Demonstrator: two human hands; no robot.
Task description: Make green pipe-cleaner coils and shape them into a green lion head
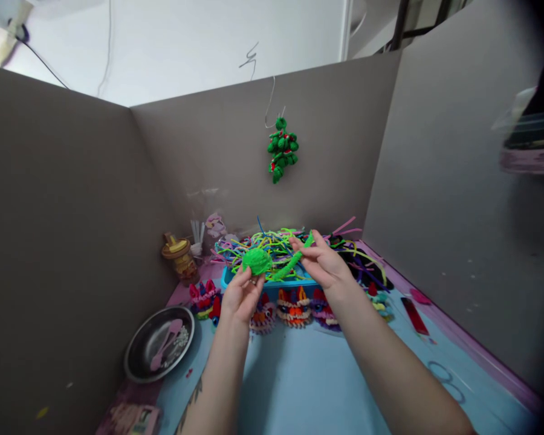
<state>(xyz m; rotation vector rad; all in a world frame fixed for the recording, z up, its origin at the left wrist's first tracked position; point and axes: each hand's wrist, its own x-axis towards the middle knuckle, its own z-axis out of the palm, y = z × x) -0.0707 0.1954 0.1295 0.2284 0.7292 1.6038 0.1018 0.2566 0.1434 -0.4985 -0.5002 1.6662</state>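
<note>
My left hand (243, 293) holds up a rounded, bright green pipe-cleaner piece (257, 261), gripped from below between thumb and fingers. A loose green pipe-cleaner strand (289, 266) runs to the right of it, and my right hand (320, 260) pinches this strand near its upper end. Whether the strand joins the rounded piece cannot be made out. Both hands are raised in front of a blue tray (306, 283) heaped with many-coloured pipe cleaners (281, 240). Below the hands stands a row of small fuzzy animal figures, among them an orange one (294, 307).
At left lies a metal bowl (136, 362) with a pink scoop (165, 345) and small white bits. Behind it stands a brownish jar (184, 261). Scissors (446, 380) and a red flat item (414, 315) lie right. A green ornament (281, 148) hangs on the grey partition (199, 145).
</note>
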